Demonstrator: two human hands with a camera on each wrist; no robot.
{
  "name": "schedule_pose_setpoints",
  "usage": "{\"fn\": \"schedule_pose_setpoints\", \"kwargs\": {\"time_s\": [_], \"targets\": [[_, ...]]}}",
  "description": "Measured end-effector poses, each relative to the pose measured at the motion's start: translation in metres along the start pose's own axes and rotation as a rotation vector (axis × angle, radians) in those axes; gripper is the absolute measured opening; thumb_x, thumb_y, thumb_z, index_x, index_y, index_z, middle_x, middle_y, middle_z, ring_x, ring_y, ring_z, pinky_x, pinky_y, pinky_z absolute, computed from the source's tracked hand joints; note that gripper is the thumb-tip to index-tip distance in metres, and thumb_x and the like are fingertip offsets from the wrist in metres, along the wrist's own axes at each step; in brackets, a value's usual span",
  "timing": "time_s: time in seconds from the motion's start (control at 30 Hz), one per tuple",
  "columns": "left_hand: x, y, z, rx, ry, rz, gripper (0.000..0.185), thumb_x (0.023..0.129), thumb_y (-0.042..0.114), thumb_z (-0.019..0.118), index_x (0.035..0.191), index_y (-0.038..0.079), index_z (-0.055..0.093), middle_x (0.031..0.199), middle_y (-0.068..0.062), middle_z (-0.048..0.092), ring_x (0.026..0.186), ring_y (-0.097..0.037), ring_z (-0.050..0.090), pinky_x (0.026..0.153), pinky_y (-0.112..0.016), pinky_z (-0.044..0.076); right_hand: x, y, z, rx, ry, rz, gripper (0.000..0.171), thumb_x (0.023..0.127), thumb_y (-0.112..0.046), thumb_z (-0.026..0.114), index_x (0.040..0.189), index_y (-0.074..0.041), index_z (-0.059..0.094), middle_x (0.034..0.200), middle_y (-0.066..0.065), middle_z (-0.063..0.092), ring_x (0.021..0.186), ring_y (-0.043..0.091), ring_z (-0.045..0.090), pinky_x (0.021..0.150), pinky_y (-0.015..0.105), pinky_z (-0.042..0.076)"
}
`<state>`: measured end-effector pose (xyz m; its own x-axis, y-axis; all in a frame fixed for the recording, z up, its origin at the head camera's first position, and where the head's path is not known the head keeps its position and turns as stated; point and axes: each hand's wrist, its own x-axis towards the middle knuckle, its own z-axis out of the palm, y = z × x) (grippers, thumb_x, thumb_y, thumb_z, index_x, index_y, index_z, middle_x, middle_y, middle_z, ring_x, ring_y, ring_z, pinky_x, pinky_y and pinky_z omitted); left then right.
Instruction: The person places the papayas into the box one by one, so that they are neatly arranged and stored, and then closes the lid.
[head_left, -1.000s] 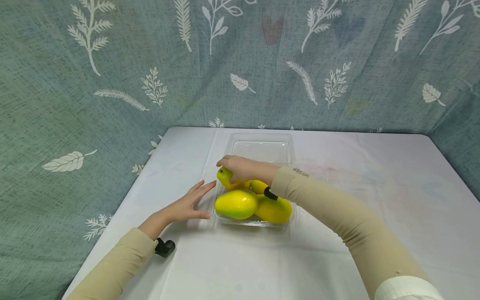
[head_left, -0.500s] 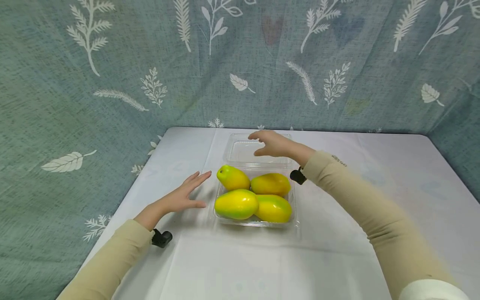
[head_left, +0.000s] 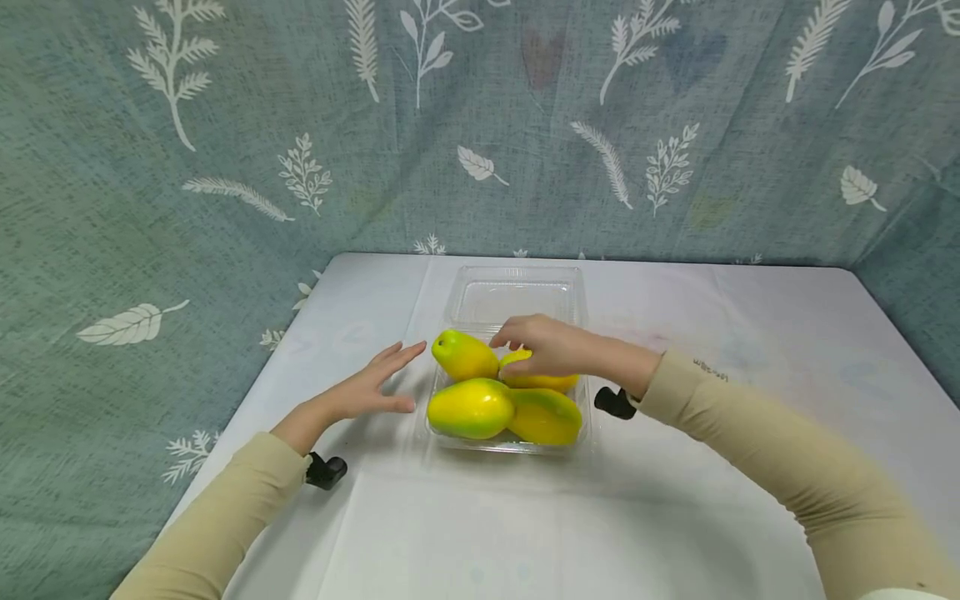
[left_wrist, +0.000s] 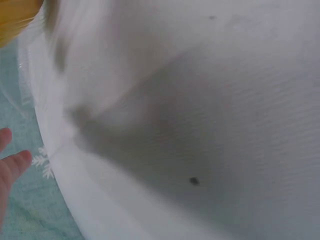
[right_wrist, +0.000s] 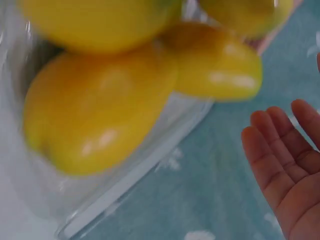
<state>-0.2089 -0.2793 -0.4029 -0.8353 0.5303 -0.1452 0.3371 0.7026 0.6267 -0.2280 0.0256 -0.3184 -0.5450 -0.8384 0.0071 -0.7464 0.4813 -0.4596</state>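
Several smooth yellow-green, papaya-like fruits lie in a clear plastic clamshell box (head_left: 495, 448). In the head view are a back left fruit (head_left: 465, 357), a front left fruit (head_left: 471, 409) and a front right fruit (head_left: 546, 417). My right hand (head_left: 553, 346) is over the back right fruit (head_left: 558, 383), partly hiding it. The right wrist view shows that hand's fingers (right_wrist: 262, 150) loosely bent, apart from the fruits. My left hand (head_left: 367, 392) hovers left of the box, fingers spread, holding nothing. Only its fingertips (left_wrist: 17, 162) show in the left wrist view.
The box's clear lid (head_left: 517, 296) lies folded open behind it, towards the far table edge. A white cloth (head_left: 465, 533) covers the table. Patterned blue-green fabric (head_left: 420, 158) hangs behind and along the left side.
My right hand left the back left fruit, rose over the lid, then came down over the back right fruit. My left hand drew back slightly from the box, then stayed nearly still.
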Motion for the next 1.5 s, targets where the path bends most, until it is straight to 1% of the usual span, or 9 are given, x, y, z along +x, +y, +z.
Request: {"fn": "schedule_pose_setpoints", "kwargs": {"time_s": [0.13,0.27,0.47,0.63,0.83,1.07,1.17,1.3,1.5], "targets": [[-0.002,-0.003,0.007,0.012,-0.015,0.001,0.08,0.072,0.032,0.063,0.133,0.031,0.011,0.139,-0.001,0.01,0.125,-0.031,-0.004,0.087,-0.063,0.012,0.002,-0.023,0.02,-0.116,-0.046,-0.036,0.044,0.075,-0.031,0.06,0.11,-0.005,0.052,0.107,0.004,0.051,0.095,0.015,0.048,0.082,0.024,0.039],[-0.004,-0.003,0.015,0.026,-0.021,0.014,0.082,0.07,0.034,0.064,0.133,0.032,0.012,0.139,0.001,0.012,0.125,-0.03,-0.003,0.088,-0.062,0.012,0.005,-0.035,0.035,-0.213,-0.072,0.003,0.05,0.072,-0.034,0.062,0.112,-0.006,0.05,0.11,0.003,0.047,0.099,0.016,0.042,0.085,0.024,0.037],[-0.005,-0.001,0.019,0.037,-0.015,0.024,0.084,0.069,0.034,0.065,0.134,0.028,0.012,0.139,0.0,0.012,0.125,-0.03,-0.003,0.087,-0.063,0.013,0.007,-0.041,0.043,-0.279,-0.09,0.077,0.059,0.068,-0.038,0.064,0.115,-0.007,0.046,0.11,0.001,0.044,0.096,0.016,0.038,0.081,0.022,0.038],[-0.005,0.0,0.02,0.045,-0.017,0.025,0.084,0.069,0.035,0.064,0.134,0.03,0.011,0.139,-0.001,0.011,0.125,-0.03,-0.003,0.087,-0.063,0.013,0.008,-0.041,0.047,-0.316,-0.09,0.082,0.062,0.066,-0.04,0.066,0.114,-0.008,0.044,0.108,0.001,0.043,0.09,0.016,0.039,0.078,0.023,0.039],[-0.005,-0.001,0.021,0.045,-0.009,0.026,0.084,0.069,0.035,0.065,0.133,0.03,0.011,0.139,0.0,0.012,0.125,-0.03,-0.003,0.088,-0.062,0.012,0.007,-0.04,0.047,-0.264,-0.108,0.108,0.061,0.067,-0.035,0.066,0.117,-0.008,0.042,0.11,0.002,0.044,0.091,0.016,0.042,0.079,0.025,0.039],[-0.007,-0.001,0.021,0.035,-0.011,0.019,0.084,0.068,0.035,0.065,0.133,0.033,0.011,0.139,-0.001,0.011,0.125,-0.03,-0.003,0.088,-0.062,0.012,0.005,-0.038,0.045,-0.03,-0.048,0.166,0.057,0.069,-0.029,0.063,0.119,-0.011,0.041,0.112,0.001,0.046,0.091,0.011,0.045,0.08,0.024,0.04],[-0.008,-0.002,0.021,0.029,-0.013,0.014,0.085,0.068,0.035,0.066,0.133,0.033,0.011,0.139,0.0,0.011,0.125,-0.029,-0.003,0.088,-0.062,0.011,0.005,-0.037,0.047,0.027,-0.042,0.167,0.056,0.071,-0.029,0.062,0.119,-0.012,0.04,0.111,0.001,0.045,0.088,0.01,0.045,0.079,0.024,0.04],[-0.007,-0.003,0.021,0.024,-0.017,0.013,0.086,0.067,0.036,0.066,0.133,0.033,0.011,0.139,0.001,0.011,0.125,-0.029,-0.003,0.088,-0.062,0.012,0.007,-0.037,0.052,0.001,-0.081,0.179,0.059,0.072,-0.031,0.063,0.121,-0.014,0.036,0.11,0.001,0.045,0.089,0.01,0.046,0.081,0.025,0.039],[-0.007,-0.005,0.022,0.03,-0.017,0.013,0.087,0.066,0.036,0.067,0.132,0.035,0.01,0.139,0.003,0.011,0.125,-0.029,-0.004,0.088,-0.062,0.012,0.011,-0.039,0.055,-0.101,-0.109,0.179,0.064,0.071,-0.033,0.064,0.123,-0.015,0.033,0.112,0.002,0.046,0.095,0.013,0.045,0.085,0.028,0.038]]}}
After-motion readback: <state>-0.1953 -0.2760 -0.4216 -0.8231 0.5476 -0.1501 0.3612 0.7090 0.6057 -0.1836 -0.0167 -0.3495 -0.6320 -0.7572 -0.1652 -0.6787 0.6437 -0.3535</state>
